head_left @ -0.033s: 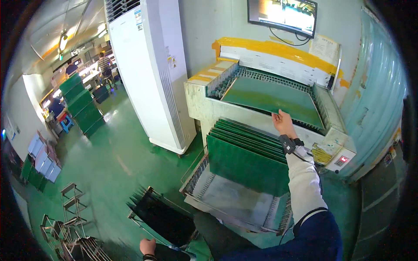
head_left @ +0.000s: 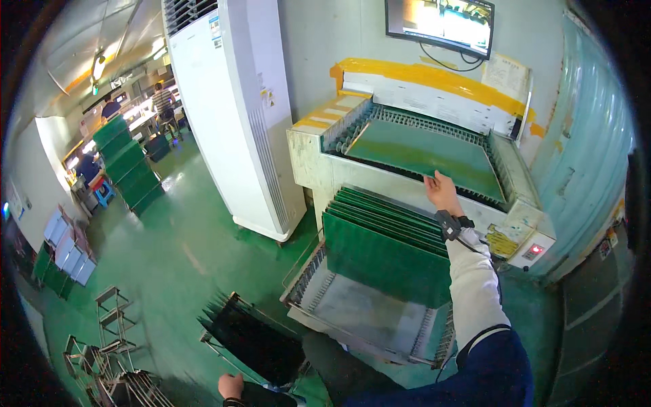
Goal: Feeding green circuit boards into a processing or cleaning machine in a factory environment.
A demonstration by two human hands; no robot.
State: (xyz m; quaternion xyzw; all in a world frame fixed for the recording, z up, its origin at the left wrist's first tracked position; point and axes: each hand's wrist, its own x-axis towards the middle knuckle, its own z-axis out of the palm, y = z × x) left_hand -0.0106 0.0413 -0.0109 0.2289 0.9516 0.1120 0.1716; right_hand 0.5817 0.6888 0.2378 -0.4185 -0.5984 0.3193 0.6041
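Note:
A flat green panel lies on the rollers of a conveyor machine. My right hand is at the panel's near edge, its fingers closed together there; the hand covers part of the contact. Just below, several green panels lean upright in a rack with slotted sides. My left hand is low at the bottom of the view with its fingers curled in. Whether it holds anything is hidden. Nearest to it is a dark rack of thin black sheets.
A tall white air conditioner stands left of the machine. Metal racks sit on the floor at lower left. Farther back are stacked green panels, grey bins and people at benches. A screen hangs above the machine.

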